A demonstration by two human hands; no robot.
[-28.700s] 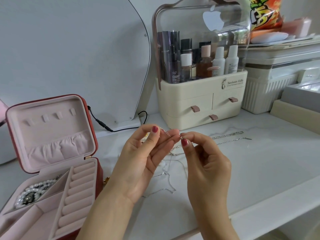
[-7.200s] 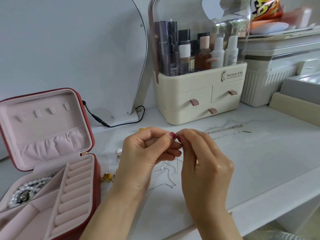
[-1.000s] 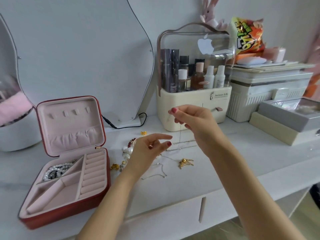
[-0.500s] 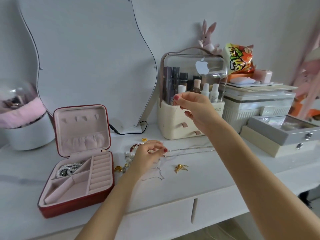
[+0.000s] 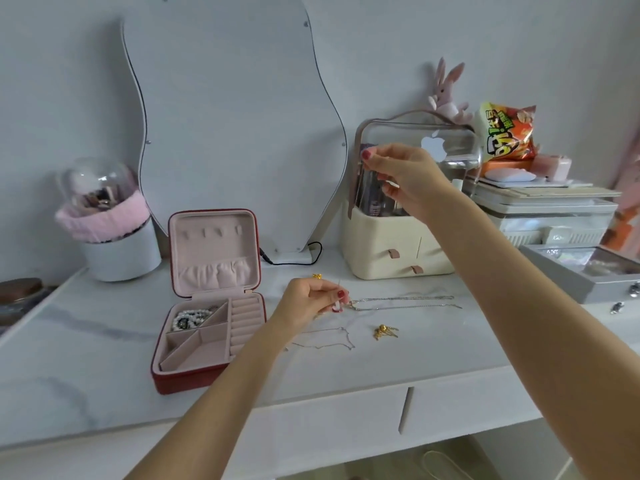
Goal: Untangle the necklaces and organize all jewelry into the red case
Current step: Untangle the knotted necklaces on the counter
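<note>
From my remote seat I see the right hand (image 5: 403,178) raised in front of the cream cosmetics organizer with the clear domed lid (image 5: 398,237), thumb and forefinger pinched together; I assume a fine chain is between them, but it is too thin to make out, so I cannot tell what they hold. The left hand (image 5: 311,299) sits low over the white marble-patterned tabletop (image 5: 86,341), fingers curled and pinching at the near end of the thin silver necklace chains (image 5: 405,303), which run in two nearly parallel strands to the right across the top. Another fine silver chain (image 5: 325,342) lies loose in front of that hand, and a small gold pendant piece (image 5: 384,331) rests just to its right — apart from both chains. A second small gold piece (image 5: 317,276) lies behind the left hand. The red square jewellery case with the pink lining (image 5: 211,299) stands open to the left of the left hand, lid upright; a pearl bead strand (image 5: 190,318) lies in its back-left compartment, and the ring rolls fill its right side. Behind the case leans a wavy-edged mirror (image 5: 235,116), with a white tub trimmed in pink fluff (image 5: 110,230) at far left.
</note>
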